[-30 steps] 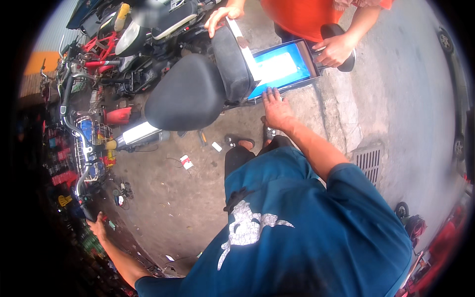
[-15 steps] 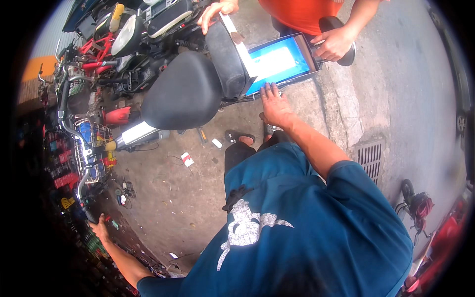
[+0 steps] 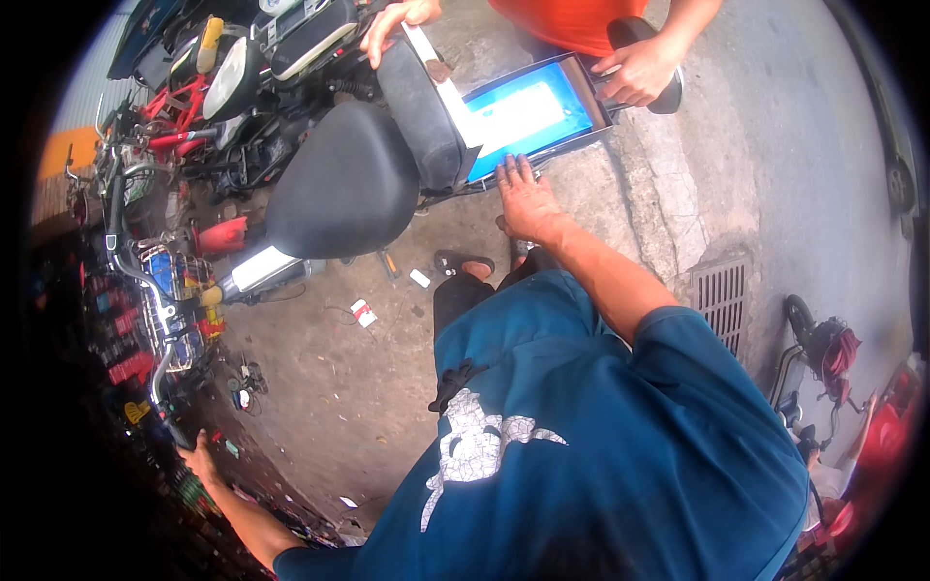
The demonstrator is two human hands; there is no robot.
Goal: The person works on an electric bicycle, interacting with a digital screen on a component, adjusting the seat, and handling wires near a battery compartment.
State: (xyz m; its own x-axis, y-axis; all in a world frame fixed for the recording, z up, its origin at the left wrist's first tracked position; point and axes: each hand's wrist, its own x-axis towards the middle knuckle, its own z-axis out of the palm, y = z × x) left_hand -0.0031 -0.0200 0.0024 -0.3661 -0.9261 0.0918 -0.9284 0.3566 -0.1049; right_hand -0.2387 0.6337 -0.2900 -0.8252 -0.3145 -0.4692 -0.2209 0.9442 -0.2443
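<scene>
Handlebar grip point(image 3: 175, 433) at the left is touched by the left hand point(image 3: 199, 463); whether its fingers are wrapped fully around the grip cannot be told, as they are partly lost in shadow. The right hand point(image 3: 531, 208) is stretched toward the far side, its fingers unclenched, extended and laid against the near edge of an open black box point(image 3: 573, 142). Inside the box a bright blue surface point(image 3: 531, 111) is seen, partly whitened by glare. The box is set to the right of a grey padded backrest point(image 3: 417, 116) and a black saddle point(image 3: 344, 179). From the far side, the backrest is touched by a co-worker's hand point(image 3: 405, 15), while the co-worker's other hand point(image 3: 639, 73) is placed by the box's right end. Nearer than the saddle, a red-and-white packet point(image 3: 363, 313) is seen on the ground point(image 3: 339, 387).
</scene>
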